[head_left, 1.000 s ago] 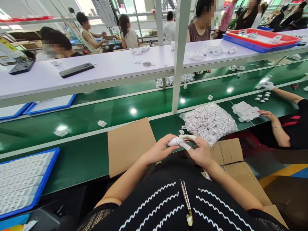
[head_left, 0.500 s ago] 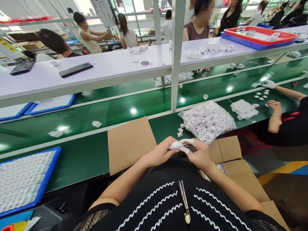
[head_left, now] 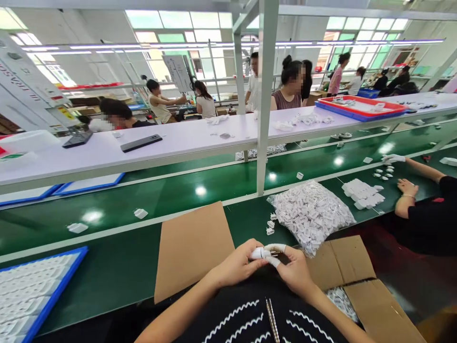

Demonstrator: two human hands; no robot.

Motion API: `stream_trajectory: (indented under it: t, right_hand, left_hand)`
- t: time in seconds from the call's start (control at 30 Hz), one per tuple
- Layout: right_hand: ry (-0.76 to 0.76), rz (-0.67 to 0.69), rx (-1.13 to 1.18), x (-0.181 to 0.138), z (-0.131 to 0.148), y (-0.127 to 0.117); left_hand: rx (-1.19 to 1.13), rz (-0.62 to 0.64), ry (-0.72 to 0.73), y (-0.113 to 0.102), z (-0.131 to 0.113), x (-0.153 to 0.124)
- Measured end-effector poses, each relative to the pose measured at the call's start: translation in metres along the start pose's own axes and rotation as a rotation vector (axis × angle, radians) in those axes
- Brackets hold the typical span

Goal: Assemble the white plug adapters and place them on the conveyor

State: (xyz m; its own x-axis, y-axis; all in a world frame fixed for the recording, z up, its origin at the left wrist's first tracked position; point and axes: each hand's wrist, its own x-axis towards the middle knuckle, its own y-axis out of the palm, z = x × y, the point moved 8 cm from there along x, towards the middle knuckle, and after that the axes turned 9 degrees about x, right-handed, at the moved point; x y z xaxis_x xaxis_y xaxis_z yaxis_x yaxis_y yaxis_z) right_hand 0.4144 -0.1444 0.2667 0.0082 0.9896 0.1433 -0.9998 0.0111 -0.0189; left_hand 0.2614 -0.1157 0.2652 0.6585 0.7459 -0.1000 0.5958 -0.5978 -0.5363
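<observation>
- Tray with a blue rim (head_left: 60,288), near left on the green bench (head_left: 117,281), filled with rows of white parts.
- Brown cardboard sheet (head_left: 193,247), flat on the bench, just left of the hands.
- Left hand (head_left: 233,264): fingers closed around the left end of a white piece (head_left: 257,254), held over the bench's near edge.
- Right hand (head_left: 297,272): white-wrapped thumb and forefinger curved into a ring, tips closed on the piece's right end.
- Clear bag of white parts (head_left: 314,209), beyond the right hand.
- Open cardboard box (head_left: 380,305), near right.
</observation>
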Motion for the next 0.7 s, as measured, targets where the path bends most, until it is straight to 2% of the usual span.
stream_trajectory:
  t: [0.4, 0.7]
  right_hand:
    - [0.065, 0.060, -0.056, 0.008, -0.035, 0.004]
    - [0.138, 0.076, 0.000, 0.010, -0.043, -0.001]
  left_hand:
    - [0.153, -0.001, -0.049, 0.017, 0.042, 0.008]
    - [0.180, 0.004, -0.002, 0.023, 0.044, 0.015]
